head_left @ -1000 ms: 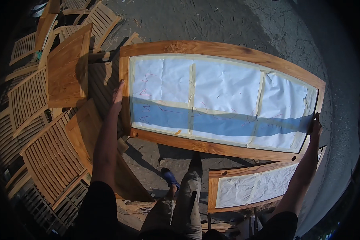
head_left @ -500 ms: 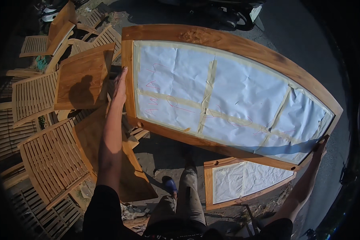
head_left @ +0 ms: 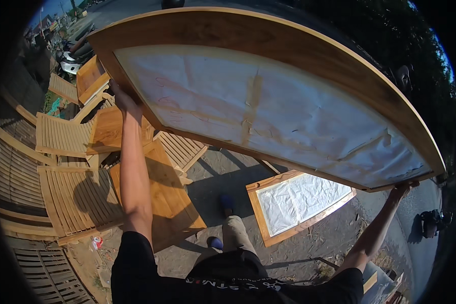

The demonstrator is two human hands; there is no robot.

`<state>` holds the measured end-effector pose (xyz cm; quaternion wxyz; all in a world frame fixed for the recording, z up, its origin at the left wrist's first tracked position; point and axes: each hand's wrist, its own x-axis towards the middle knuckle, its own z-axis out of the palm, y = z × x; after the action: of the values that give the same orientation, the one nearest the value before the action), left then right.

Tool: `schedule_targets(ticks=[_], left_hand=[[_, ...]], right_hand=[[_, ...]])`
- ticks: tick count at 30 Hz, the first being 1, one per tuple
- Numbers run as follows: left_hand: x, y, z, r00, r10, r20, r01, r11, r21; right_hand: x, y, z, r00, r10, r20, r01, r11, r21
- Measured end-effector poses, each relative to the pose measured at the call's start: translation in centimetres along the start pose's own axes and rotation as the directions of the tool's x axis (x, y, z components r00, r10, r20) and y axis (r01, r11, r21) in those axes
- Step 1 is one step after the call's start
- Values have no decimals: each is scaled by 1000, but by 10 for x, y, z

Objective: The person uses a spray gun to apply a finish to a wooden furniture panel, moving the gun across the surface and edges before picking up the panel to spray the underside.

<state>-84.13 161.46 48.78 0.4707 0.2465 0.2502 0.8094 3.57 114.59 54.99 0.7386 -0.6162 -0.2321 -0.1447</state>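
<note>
A large wooden framed panel (head_left: 202,31) with one curved long edge is held up in front of me, tilted. White paper (head_left: 202,96) and tape cover its middle, with faint red writing on it. My left hand (head_left: 124,99) grips the frame's left end; its fingers are partly hidden behind the wood. At the lower right corner, my right hand (head_left: 404,189) is closed on the frame's edge. Below it, a smaller paper-covered wooden panel (head_left: 264,220) lies low, near the ground.
Slatted wooden pieces (head_left: 78,195) and plain brown boards (head_left: 167,202) are piled along my left. A dark slatted grate (head_left: 48,268) lies at lower left. A road (head_left: 418,243) runs along the right, with a motorcycle (head_left: 433,223) on it. Another motorbike (head_left: 68,63) stands far left.
Both hands have raised the large panel, and its curved edge now tips up and away. My view has shifted, showing more of the road and the far left.
</note>
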Motion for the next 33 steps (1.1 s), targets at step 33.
schedule_targets(ticks=[33], left_hand=[[-391, -287, -34, 634, -390, 668, 424, 898, 122]], right_hand=[[-91, 13, -354, 703, 648, 292, -447, 723, -528]])
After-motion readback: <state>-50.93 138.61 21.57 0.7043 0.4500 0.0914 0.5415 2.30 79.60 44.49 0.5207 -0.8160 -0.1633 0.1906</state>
